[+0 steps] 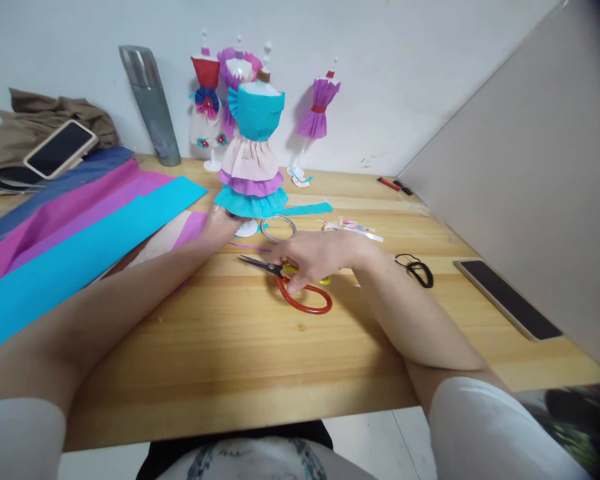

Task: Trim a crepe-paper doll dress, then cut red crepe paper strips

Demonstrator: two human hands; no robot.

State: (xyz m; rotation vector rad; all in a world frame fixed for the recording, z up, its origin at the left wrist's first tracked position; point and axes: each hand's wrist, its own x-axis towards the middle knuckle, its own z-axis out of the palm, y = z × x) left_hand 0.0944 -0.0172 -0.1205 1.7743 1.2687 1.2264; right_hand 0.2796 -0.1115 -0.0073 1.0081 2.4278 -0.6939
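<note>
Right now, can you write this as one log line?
left hand: at hem of tiered dress | right hand: on scissors | dress: upright on mini mannequin

No text, label, brand, number or sign can be read anywhere.

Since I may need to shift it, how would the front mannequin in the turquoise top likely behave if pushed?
The front mannequin would probably tip easily, standing tall on a small white base. Its thin, crinkled ruffles may crush.
</note>
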